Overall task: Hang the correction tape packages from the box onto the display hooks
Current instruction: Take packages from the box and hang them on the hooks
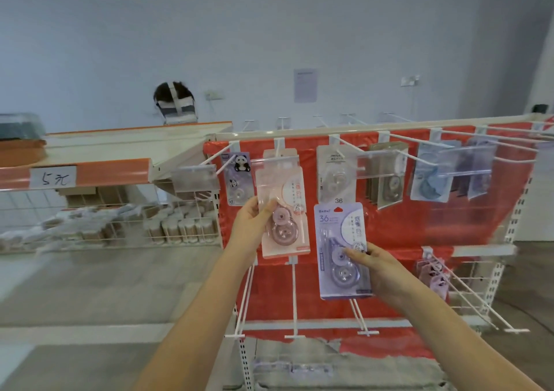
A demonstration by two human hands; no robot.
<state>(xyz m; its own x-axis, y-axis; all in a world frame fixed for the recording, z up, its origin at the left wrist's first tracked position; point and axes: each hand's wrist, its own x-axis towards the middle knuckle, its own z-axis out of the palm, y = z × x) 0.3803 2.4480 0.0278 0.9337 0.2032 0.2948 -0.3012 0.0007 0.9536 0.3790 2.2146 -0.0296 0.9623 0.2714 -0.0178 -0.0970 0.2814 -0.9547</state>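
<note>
Two correction tape packages held up at the red display rack.

The left hand (250, 222) grips a pink package (283, 204), fingers curled round its edge, below a white hook (280, 150); the right hand (380, 270) pinches a purple package (341, 249) lower right. Other packages (337, 171) hang alongside; a wire basket (120, 225) of bundled goods sits left.

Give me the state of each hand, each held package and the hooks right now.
Left hand: grips the pink package.
Pink package: upright, top at a hook; whether it is threaded on cannot be told.
Right hand: pinches the purple package.
Purple package: held upright, off any hook.
Panda package: hanging on its hook.
Lower hooks: bare.
</note>
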